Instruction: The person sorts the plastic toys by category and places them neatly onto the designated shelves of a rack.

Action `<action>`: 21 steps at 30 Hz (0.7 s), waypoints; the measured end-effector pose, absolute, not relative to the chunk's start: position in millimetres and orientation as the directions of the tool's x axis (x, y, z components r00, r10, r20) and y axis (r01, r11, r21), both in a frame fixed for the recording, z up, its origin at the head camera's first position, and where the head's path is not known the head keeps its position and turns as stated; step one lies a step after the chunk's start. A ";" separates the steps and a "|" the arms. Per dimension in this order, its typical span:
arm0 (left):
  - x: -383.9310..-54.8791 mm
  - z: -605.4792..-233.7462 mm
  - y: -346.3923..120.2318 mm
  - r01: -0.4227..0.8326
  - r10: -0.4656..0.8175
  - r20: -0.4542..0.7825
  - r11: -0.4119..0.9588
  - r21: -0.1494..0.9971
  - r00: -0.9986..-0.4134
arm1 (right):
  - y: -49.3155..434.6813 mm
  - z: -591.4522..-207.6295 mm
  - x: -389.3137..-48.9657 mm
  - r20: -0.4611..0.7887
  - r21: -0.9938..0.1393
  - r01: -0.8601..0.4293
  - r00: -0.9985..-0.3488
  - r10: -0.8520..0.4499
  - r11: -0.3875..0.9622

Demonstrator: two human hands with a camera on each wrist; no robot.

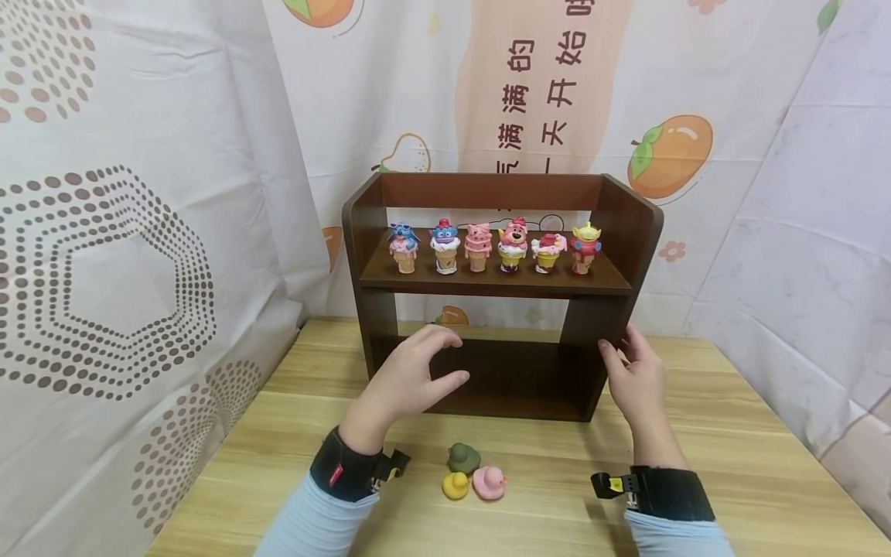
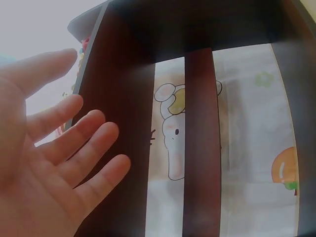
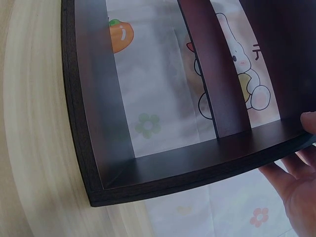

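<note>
A dark brown two-tier wooden shelf (image 1: pixel 629 240) stands upright on the table. My right hand (image 1: pixel 636 379) grips its right side panel at the lower tier. In the right wrist view the thumb (image 3: pixel 309 122) lies on the panel's inner side and the fingers (image 3: pixel 281 177) on the outer side. Before the lower tier, on the left, my left hand (image 1: pixel 411 371) holds nothing. Its fingers (image 2: pixel 106 140) are spread and slightly bent. Along the upper tier stands a row of several ice-cream-cone figurines, among them a blue one (image 1: pixel 404 247) and a red bear (image 1: pixel 513 244).
On the wood-grain table (image 1: pixel 550 526), in front of the shelf, sit a green duck (image 1: pixel 465 458), a yellow duck (image 1: pixel 455 486) and a pink duck (image 1: pixel 490 483), close together between my forearms. Behind the shelf hangs a printed curtain (image 1: pixel 334 116).
</note>
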State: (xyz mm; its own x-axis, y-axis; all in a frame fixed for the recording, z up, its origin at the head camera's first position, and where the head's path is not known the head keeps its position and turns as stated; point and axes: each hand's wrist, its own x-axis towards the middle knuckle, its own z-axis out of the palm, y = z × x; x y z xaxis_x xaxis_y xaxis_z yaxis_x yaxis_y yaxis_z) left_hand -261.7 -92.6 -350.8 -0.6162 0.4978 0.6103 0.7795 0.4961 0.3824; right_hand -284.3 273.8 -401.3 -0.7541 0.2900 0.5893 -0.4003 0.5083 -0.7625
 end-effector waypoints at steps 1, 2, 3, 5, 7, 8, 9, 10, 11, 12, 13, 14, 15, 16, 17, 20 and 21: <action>-261.2 -351.5 -92.7 0.774 0.505 0.595 0.498 0.392 -0.626 | 273.8 -401.4 -284.2 0.587 -0.764 -0.398 -0.756 0.290 0.508; -260.6 -352.2 -92.8 0.767 0.511 0.578 0.500 0.402 -0.636 | 273.9 -401.4 -284.2 0.583 -0.766 -0.395 -0.758 0.291 0.507; -260.0 -352.7 -92.7 0.759 0.518 0.559 0.504 0.412 -0.648 | 273.9 -401.6 -284.1 0.579 -0.769 -0.391 -0.761 0.292 0.505; -259.1 -354.0 -92.6 0.738 0.529 0.517 0.521 0.428 -0.673 | 274.1 -401.9 -284.3 0.568 -0.776 -0.381 -0.768 0.295 0.502; -258.7 -355.3 -92.1 0.717 0.539 0.473 0.540 0.441 -0.697 | 274.3 -402.2 -284.7 0.559 -0.783 -0.373 -0.774 0.299 0.497; -258.9 -356.1 -91.6 0.709 0.544 0.454 0.549 0.443 -0.706 | 274.4 -402.2 -284.9 0.557 -0.785 -0.373 -0.774 0.300 0.494; -259.1 -356.9 -91.1 0.700 0.548 0.437 0.558 0.445 -0.714 | 274.4 -402.1 -285.1 0.556 -0.786 -0.373 -0.775 0.301 0.493; -259.3 -357.8 -90.7 0.695 0.552 0.422 0.566 0.444 -0.719 | 274.5 -402.0 -285.2 0.555 -0.787 -0.371 -0.775 0.302 0.493; -259.6 -358.7 -90.2 0.691 0.557 0.408 0.571 0.443 -0.723 | 274.5 -401.7 -285.3 0.556 -0.786 -0.373 -0.774 0.301 0.494; -259.8 -359.6 -89.7 0.688 0.562 0.397 0.576 0.441 -0.725 | 274.5 -401.5 -285.3 0.556 -0.785 -0.372 -0.775 0.300 0.496; -260.2 -360.5 -89.2 0.688 0.568 0.388 0.579 0.437 -0.725 | 274.4 -401.2 -285.1 0.558 -0.783 -0.374 -0.774 0.298 0.497; -260.5 -361.4 -88.8 0.688 0.576 0.377 0.582 0.434 -0.725 | 274.3 -401.0 -285.0 0.558 -0.783 -0.373 -0.775 0.296 0.498; -260.8 -362.5 -88.5 0.685 0.581 0.365 0.586 0.433 -0.727 | 274.2 -400.8 -284.9 0.559 -0.781 -0.374 -0.775 0.294 0.500; -261.3 -363.8 -88.2 0.684 0.588 0.352 0.590 0.430 -0.728 | 274.1 -400.6 -284.8 0.560 -0.780 -0.376 -0.775 0.291 0.501; -261.4 -364.9 -87.9 0.678 0.592 0.335 0.596 0.430 -0.733 | 274.0 -400.5 -284.7 0.562 -0.780 -0.379 -0.775 0.290 0.498; -261.9 -368.2 -87.0 0.662 0.609 0.278 0.610 0.435 -0.743 | 274.1 -401.0 -284.8 0.566 -0.780 -0.388 -0.772 0.290 0.491; -261.9 -369.4 -86.6 0.653 0.611 0.256 0.617 0.438 -0.749 | 274.3 -401.3 -285.0 0.569 -0.780 -0.392 -0.769 0.291 0.488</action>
